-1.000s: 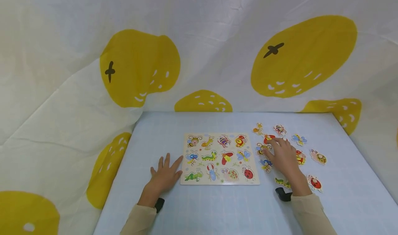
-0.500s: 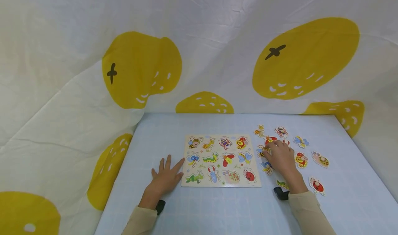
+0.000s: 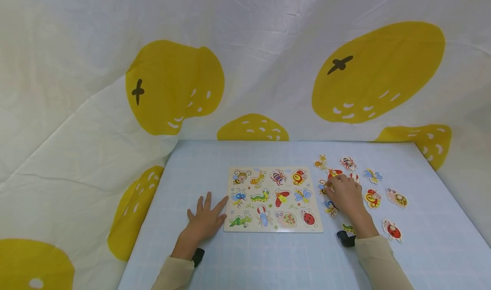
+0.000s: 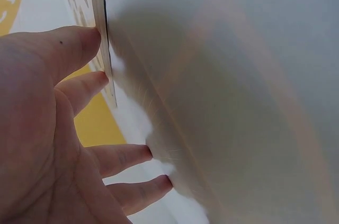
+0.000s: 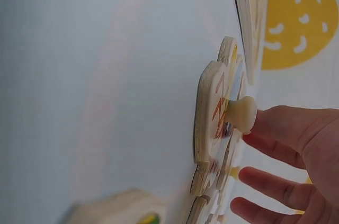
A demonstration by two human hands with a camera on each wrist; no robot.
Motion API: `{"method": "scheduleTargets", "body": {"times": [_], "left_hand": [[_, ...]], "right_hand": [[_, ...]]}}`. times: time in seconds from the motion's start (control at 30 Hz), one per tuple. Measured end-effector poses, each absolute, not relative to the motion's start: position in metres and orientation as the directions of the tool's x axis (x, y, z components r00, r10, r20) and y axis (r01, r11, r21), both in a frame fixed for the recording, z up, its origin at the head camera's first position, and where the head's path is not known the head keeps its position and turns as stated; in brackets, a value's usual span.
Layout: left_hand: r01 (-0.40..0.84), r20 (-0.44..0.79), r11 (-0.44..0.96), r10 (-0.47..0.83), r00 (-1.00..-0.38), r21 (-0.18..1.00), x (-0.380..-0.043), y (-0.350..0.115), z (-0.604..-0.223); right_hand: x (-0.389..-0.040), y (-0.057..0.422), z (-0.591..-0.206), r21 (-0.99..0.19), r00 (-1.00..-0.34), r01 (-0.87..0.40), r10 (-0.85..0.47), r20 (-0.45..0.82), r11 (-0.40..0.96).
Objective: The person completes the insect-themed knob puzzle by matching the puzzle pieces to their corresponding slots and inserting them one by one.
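My left hand (image 3: pixel 205 222) lies with fingers spread on the table at the left edge of a wooden insect puzzle board (image 3: pixel 273 229). Its thumb and index fingertip touch the board's edge (image 4: pixel 99 28). Beyond the board's right side, my right hand (image 3: pixel 347 198) pinches the bee puzzle piece (image 3: pixel 321 187) between thumb and index finger; the piece is partly covered. The right wrist view has a pale knob (image 5: pixel 242 114) of a nearer piece hiding the pinch. Just below the bee lies a blue mosquito piece (image 3: pixel 330 209), and above it a red-winged piece (image 3: pixel 334 173).
More knobbed pieces lie loose around my right hand: ant (image 3: pixel 321 162), spider (image 3: pixel 348 163), dragonfly (image 3: pixel 372 176), snail (image 3: pixel 397 198), ladybug (image 3: pixel 392 230) and caterpillar (image 3: pixel 348 228). Behind the table (image 3: pixel 268 260) hangs a white cloth (image 3: pixel 264 76) with yellow fruit shapes.
My right hand has drawn back slightly from the red-winged piece toward the bee piece, and its fingers have closed together there. The left hand stays at the board's edge.
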State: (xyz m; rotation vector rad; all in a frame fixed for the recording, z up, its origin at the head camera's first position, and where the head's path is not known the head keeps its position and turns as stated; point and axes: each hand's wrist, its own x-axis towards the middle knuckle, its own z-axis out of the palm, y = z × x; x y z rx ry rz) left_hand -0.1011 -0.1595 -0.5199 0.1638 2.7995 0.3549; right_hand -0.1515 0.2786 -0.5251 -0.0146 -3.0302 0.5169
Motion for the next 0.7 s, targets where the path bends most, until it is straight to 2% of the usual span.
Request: {"method": "scheduleTargets", "body": {"times": [0.7], "left_hand": [[0.081, -0.273, 0.96, 0.156, -0.949, 0.268, -0.0978, -0.159, -0.5176]], "right_hand": [[-0.1536, 0.2755, -0.5222, -0.309, -0.999, -0.003, 0.013, 0.048, 0.951]]}}
